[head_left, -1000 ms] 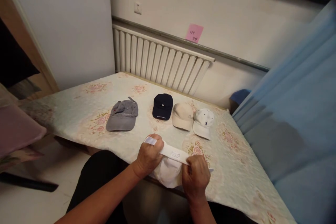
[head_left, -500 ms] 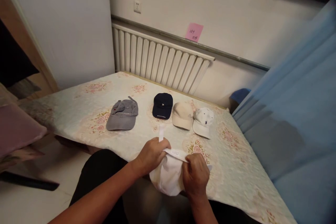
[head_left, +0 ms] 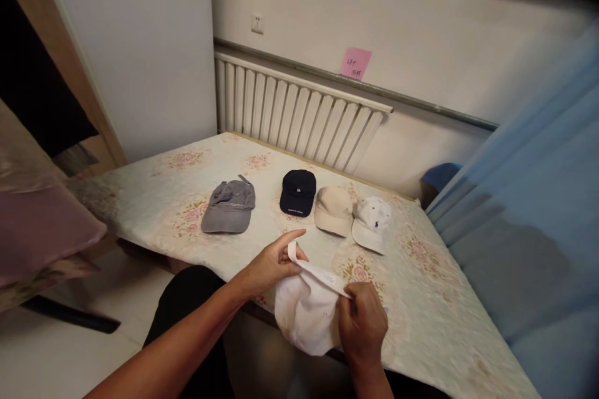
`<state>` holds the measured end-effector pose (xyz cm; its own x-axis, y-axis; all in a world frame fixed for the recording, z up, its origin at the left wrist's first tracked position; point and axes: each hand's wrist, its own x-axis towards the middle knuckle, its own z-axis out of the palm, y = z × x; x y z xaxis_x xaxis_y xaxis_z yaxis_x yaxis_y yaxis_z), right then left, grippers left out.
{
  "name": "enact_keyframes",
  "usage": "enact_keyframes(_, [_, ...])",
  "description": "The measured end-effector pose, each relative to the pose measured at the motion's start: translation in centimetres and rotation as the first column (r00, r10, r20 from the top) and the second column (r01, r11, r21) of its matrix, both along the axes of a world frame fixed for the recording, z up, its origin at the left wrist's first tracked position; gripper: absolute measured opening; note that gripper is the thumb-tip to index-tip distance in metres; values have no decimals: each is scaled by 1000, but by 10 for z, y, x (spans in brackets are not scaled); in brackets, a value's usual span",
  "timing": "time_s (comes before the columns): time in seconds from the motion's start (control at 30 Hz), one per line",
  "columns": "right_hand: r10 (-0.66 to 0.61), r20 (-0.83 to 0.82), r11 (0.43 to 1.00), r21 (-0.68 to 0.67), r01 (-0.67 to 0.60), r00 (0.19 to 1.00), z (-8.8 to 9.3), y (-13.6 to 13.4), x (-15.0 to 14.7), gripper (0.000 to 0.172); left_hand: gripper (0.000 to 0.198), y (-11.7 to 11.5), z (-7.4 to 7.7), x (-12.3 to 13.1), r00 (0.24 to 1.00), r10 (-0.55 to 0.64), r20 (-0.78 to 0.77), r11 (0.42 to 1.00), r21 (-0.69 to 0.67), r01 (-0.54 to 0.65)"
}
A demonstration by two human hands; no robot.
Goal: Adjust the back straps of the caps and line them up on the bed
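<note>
A white cap (head_left: pixel 309 315) hangs between my two hands at the table's near edge, its inner side and strap facing up. My left hand (head_left: pixel 274 268) grips the left end of its strap (head_left: pixel 292 252), with the index finger stretched out and the strap looped by the fingers. My right hand (head_left: pixel 364 321) is closed on the cap's right edge. Beyond my hands lie a grey cap (head_left: pixel 228 209) on the left, a navy cap (head_left: pixel 298 192), a beige cap (head_left: pixel 334 210) and a white cap with a dark logo (head_left: pixel 372 224).
A flowered cloth covers the table (head_left: pixel 430 305). Behind it stand a white radiator (head_left: pixel 299 112) and a wall with a pink note (head_left: pixel 355 63). A blue curtain (head_left: pixel 538 212) hangs on the right. A pink-covered seat (head_left: pixel 47 230) is at the left.
My left index finger has straightened, and the strap that stuck up straight now curves by my left fingers. The whole view has shifted slightly.
</note>
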<state>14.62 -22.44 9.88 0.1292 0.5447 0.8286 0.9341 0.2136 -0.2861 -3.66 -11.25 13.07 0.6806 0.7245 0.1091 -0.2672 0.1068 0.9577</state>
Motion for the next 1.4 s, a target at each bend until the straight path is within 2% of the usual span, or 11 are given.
enact_keyframes(0.13, [7,-40,999,-43,-9,999,-4,-1,0,13,67,-4,-1,7,999,49,-3,998,-29,-49])
enact_keyframes(0.3, [-19,-164,980,-198,-14,986,-6,-3,3,9,58,-8,1,16,1000,29,9,995,-98,-28])
enact_keyframes(0.5, [35,-422,881,-414,-227,906,17,-9,10,7,64,-11,8,25,994,-56,94,962,-260,79])
enact_keyframes(0.6, [74,-623,790,-440,-427,779,35,-11,15,22,65,-14,10,28,991,-87,100,947,-299,114])
enact_keyframes(0.73, [129,-879,636,-281,-718,458,47,-8,20,34,65,-20,11,31,985,-129,117,939,-304,160])
enact_keyframes(0.87, [80,-977,621,-106,-776,198,45,-4,17,31,59,-23,11,32,988,-123,91,946,-289,144])
enact_keyframes(0.97, [36,-994,605,-62,-794,105,41,-4,12,27,53,-24,8,30,989,-115,93,947,-292,138])
enact_keyframes(1.1, [20,-996,553,-63,-831,89,36,-4,8,30,45,-24,6,27,989,-100,107,950,-285,127])
enact_keyframes(1.2, [17,-990,534,-111,-838,142,35,-3,6,28,44,-26,6,27,991,-92,96,958,-262,115])
enact_keyframes(1.33, [0,-967,577,-207,-790,253,35,0,4,24,38,-30,6,30,996,-78,43,972,-220,85])
enact_keyframes(1.4, [-15,-964,593,-224,-773,267,34,2,4,25,35,-31,4,32,998,-56,13,978,-198,57])
